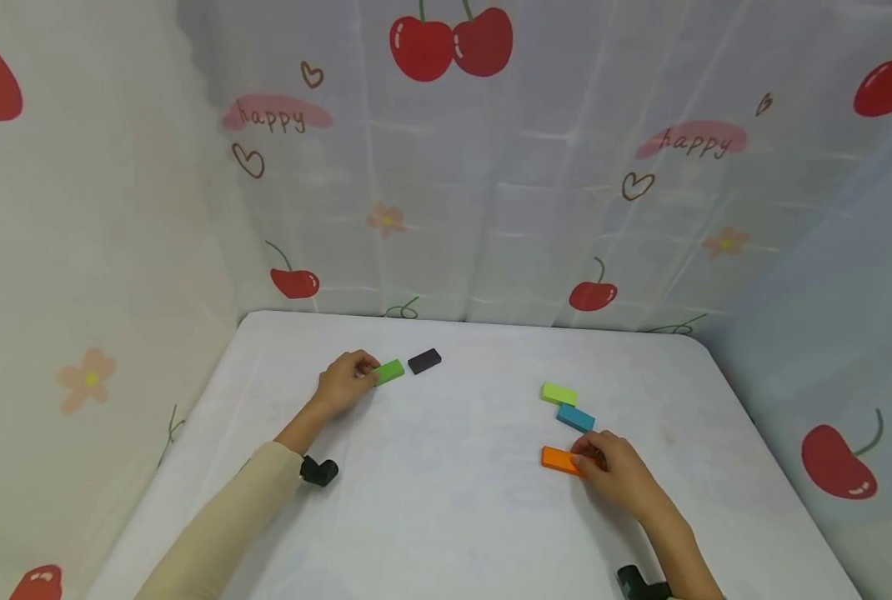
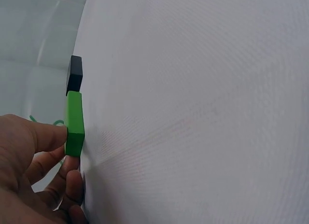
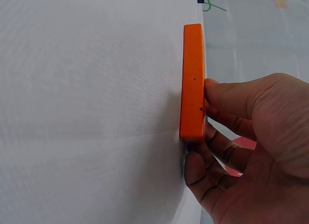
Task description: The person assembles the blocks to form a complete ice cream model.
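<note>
My left hand [image 1: 346, 382] pinches one end of a green block [image 1: 390, 372] between thumb and fingers at the table's far left. A black block [image 1: 424, 360] lies just beyond the green block's free end, and the left wrist view shows it too. On the right side, my right hand [image 1: 617, 472] pinches the right end of an orange block [image 1: 560, 460]; its thumb presses one face in the right wrist view, with fingertips partly hidden behind. Beyond that hand lies a blue block [image 1: 575, 417], its upper edge by a lime-green block [image 1: 559, 393].
The white-covered table [image 1: 446, 517] spreads between both arms. Behind it hangs a curtain [image 1: 491, 242] printed with cherries and hearts, with similar sheets at both sides. A black wrist device [image 1: 319, 472] sits by the left cuff, another [image 1: 641, 583] at the right wrist.
</note>
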Tool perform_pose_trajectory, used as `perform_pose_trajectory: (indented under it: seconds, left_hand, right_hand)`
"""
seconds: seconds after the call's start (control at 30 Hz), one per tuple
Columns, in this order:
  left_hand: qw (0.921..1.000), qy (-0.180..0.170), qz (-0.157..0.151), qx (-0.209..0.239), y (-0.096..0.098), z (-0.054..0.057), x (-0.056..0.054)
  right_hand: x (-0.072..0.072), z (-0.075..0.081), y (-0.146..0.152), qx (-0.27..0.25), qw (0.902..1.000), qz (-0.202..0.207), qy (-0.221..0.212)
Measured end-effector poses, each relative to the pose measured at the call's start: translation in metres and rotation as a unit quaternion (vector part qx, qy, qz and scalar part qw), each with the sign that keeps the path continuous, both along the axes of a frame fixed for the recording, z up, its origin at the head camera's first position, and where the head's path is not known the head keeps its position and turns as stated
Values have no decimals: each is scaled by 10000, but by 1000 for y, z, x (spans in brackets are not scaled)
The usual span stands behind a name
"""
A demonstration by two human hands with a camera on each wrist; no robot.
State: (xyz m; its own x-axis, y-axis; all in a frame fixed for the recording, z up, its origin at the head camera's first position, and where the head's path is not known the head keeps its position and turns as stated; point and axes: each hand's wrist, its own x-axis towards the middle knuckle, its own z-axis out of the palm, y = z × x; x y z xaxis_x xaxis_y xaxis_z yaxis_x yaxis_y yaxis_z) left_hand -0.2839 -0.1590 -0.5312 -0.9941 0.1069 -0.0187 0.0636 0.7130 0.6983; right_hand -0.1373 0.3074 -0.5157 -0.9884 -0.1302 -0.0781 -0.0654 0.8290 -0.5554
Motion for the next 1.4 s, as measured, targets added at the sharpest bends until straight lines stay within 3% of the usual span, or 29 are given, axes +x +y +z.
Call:
perform_pose_trajectory:
  seconds: [0.43,0.83,1.4]
  left_hand:
    - [10000,-19,-93,-25,5,4,4]
    - [9994,47,-341,64,16,3,11]
    - [9983,304,-494,61,40,-4,11]
  right_hand:
    - [4,3,-7,-61,9992,-261,-310]
    - [0,7,-36,-51,9959,-477,-771]
    - [-7,6,-72,-684,9940,-255,-810]
